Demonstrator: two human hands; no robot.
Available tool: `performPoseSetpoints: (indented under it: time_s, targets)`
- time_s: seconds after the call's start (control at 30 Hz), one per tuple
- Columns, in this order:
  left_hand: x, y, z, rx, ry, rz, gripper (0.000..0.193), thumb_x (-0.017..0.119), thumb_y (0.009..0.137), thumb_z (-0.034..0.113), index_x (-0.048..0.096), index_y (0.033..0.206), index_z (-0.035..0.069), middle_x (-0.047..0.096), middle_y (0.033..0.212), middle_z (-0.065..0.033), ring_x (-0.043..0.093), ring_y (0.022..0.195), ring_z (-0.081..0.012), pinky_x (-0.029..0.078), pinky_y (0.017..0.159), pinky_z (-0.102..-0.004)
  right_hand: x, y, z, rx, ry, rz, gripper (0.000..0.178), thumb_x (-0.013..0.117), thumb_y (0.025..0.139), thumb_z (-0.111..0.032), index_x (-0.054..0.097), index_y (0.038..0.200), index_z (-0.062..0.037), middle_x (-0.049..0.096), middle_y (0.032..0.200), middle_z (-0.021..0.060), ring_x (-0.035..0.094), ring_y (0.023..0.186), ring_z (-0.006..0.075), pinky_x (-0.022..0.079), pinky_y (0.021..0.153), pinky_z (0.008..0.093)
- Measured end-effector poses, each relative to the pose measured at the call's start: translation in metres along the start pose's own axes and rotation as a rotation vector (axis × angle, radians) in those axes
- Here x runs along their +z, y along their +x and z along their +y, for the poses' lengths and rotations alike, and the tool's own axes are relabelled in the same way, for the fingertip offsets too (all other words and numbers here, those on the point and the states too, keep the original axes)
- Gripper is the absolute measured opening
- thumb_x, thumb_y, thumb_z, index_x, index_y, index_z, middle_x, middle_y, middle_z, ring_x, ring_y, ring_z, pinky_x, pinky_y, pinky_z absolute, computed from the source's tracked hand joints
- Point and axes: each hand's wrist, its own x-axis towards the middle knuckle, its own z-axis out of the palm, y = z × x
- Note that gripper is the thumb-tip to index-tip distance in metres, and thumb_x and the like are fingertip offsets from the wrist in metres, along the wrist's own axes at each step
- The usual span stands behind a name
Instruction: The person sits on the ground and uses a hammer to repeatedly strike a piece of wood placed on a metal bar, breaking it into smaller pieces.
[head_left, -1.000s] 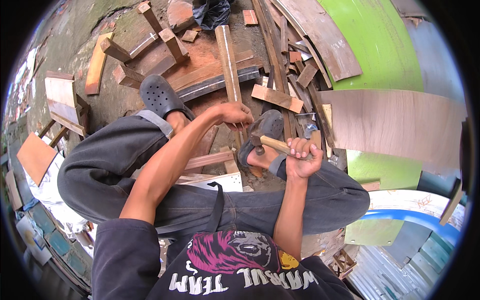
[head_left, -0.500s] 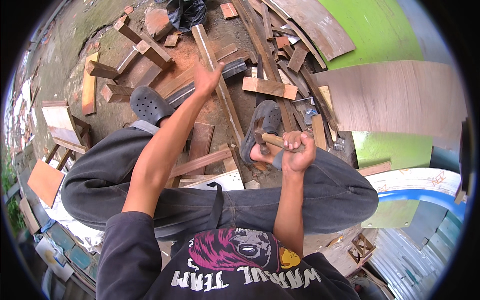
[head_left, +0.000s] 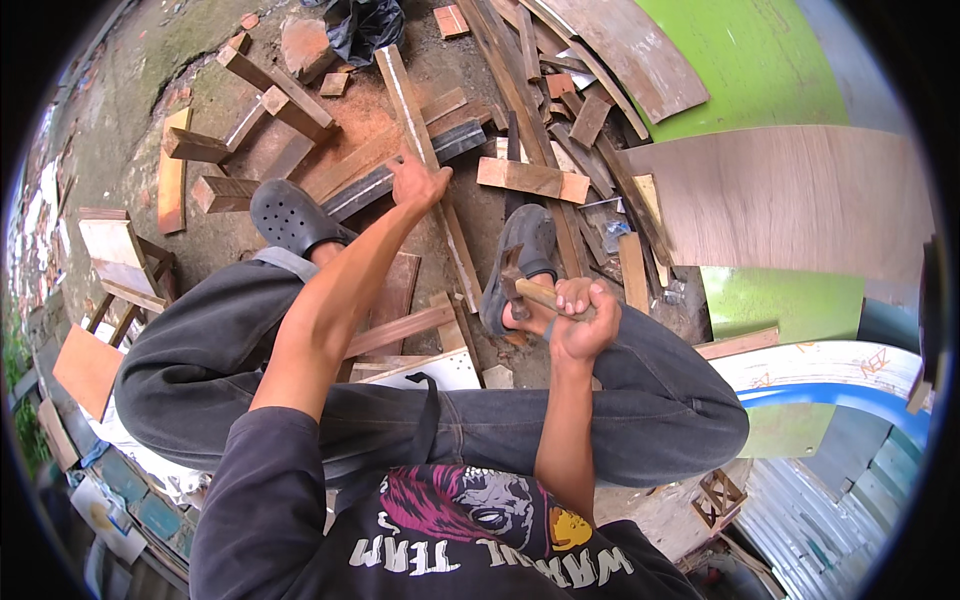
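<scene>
My right hand [head_left: 586,318] is closed round the wooden handle of a claw hammer [head_left: 541,294]. Its dark metal head hangs beside my right shoe. Farther ahead, my left hand [head_left: 418,184] lies across a long wooden batten [head_left: 404,98] with a pale stripe along it, and its fingers curl at the batten's edge. That batten crosses a dark beam [head_left: 462,140], also striped white, on the ground. A short light-coloured board [head_left: 534,180] rests to the right of the left hand.
Several wooden blocks [head_left: 294,108] lie or stand at the far left, by an orange-brown board [head_left: 173,172]. Long planks [head_left: 512,85] and offcuts crowd the right. Beyond them spread a wood-grained sheet [head_left: 780,195] and green panels [head_left: 745,60]. A black plastic bag [head_left: 365,28] sits at the top.
My left hand has come down and closer, from outstretched with its thumb raised to curled on the batten. My right hand still holds the hammer in nearly the same place.
</scene>
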Motion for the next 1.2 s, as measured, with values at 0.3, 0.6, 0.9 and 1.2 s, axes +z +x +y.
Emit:
performPoseSetpoints:
  time_s: [0.3,0.6,0.9,1.2]
  targets:
    - [-0.036,0.050,0.030,0.068,0.015,0.090,0.105,0.079,0.077,0.035,0.015,0.156,0.006,0.031,0.145,-0.0347,0.056,0.119,-0.0488,0.049,0.102,-0.0482,0.012,0.000,0.001,-0.014,-0.085,-0.040,0.028,0.046,0.087,-0.016,0.041,0.060,-0.0083,0.043,0.056,0.0078,0.041,0.054,0.0195,0.040,0.065,0.0369]
    - [-0.030,0.075,0.015,0.114,0.088,-0.135,0.118,0.074,0.081,0.058,0.007,0.156,-0.003,0.063,0.121,-0.0305,0.065,0.111,-0.0396,0.052,0.095,-0.0431,0.031,0.007,0.022,0.075,-0.085,-0.100,0.028,0.047,0.088,-0.014,0.041,0.061,-0.0074,0.043,0.057,0.0066,0.042,0.055,0.0180,0.041,0.060,0.0339]
    - [-0.020,0.077,0.004,0.203,0.095,-0.098,0.109,0.070,0.084,0.058,0.017,0.149,-0.012,0.065,0.117,-0.0319,0.065,0.109,-0.0435,0.051,0.094,-0.0451,0.063,0.034,0.093,0.110,-0.199,-0.069,0.029,0.047,0.088,-0.006,0.044,0.060,-0.0039,0.045,0.059,0.0039,0.044,0.056,0.0129,0.038,0.056,0.0291]
    - [-0.019,0.076,0.001,0.158,0.023,-0.091,0.103,0.071,0.081,0.059,0.029,0.140,-0.015,0.064,0.118,-0.0327,0.064,0.110,-0.0433,0.051,0.095,-0.0460,0.089,0.062,0.112,0.111,-0.353,-0.119,0.032,0.052,0.090,-0.010,0.045,0.060,-0.0049,0.045,0.058,0.0025,0.044,0.054,0.0134,0.038,0.055,0.0301]
